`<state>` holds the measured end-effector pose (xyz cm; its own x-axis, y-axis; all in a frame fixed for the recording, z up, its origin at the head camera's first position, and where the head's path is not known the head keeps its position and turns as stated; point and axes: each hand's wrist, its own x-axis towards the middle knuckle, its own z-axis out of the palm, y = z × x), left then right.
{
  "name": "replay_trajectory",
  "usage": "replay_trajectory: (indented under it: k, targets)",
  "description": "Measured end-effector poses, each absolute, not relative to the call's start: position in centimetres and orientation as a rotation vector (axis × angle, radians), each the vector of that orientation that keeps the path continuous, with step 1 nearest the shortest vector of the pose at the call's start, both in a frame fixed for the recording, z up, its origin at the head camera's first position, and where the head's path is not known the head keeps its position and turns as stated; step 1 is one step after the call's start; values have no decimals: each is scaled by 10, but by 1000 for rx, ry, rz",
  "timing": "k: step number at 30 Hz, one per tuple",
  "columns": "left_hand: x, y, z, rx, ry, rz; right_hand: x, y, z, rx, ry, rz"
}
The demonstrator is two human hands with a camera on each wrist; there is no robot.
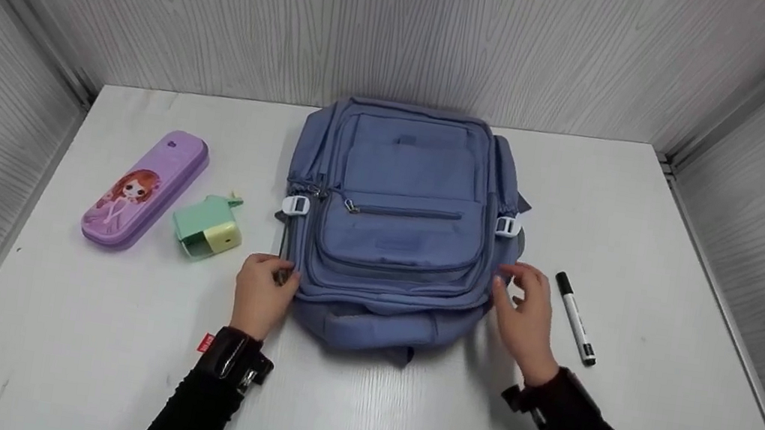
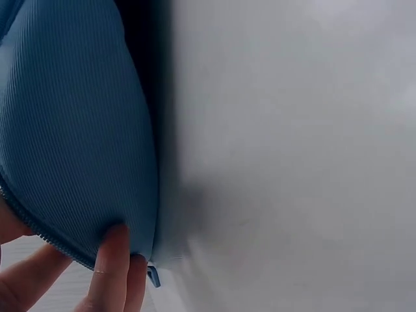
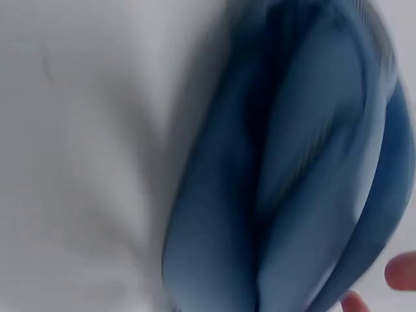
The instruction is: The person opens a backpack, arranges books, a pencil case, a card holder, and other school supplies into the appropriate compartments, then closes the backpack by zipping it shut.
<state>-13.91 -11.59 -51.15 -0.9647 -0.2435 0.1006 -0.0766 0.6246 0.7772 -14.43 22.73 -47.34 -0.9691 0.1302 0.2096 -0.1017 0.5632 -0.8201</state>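
A blue backpack (image 1: pixel 408 173) lies front up on the white table, its top away from me. My left hand (image 1: pixel 264 294) grips its lower left edge. In the left wrist view, fingers (image 2: pixel 112 270) press the ribbed fabric beside a zipper (image 2: pixel 55 242), with others on the zipper's far side. My right hand (image 1: pixel 525 316) is at the lower right side of the backpack, thumb and fingers apart, fingertips right at the fabric. The right wrist view is blurred, showing the bag's folded side (image 3: pixel 312 188) and two fingertips at the lower right.
To the left lie a purple pencil case (image 1: pixel 147 191) with a cartoon girl and a green and yellow pencil sharpener (image 1: pixel 208 225). A black and white marker (image 1: pixel 575 318) lies to the right of my right hand. Grey wood-grain panels (image 1: pixel 410 29) enclose the table (image 1: pixel 351 423).
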Motion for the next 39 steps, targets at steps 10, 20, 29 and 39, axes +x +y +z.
replay_trajectory:
  k: [10, 20, 29, 39]
  targets:
    - [-145, -114, -515, 220, -2700, -1205, -251, 274, -461, 286, -2906, 905]
    - [-160, -123, -511, 153, -2698, -1060, -267, 282, -468, 586, -2912, 396]
    - [-196, -129, -497, 243, -2833, -971, -242, 297, -475, 759, -2852, 391]
    - [-231, -126, -488, 134, -2893, -837, -215, 302, -482, 808, -2803, 337]
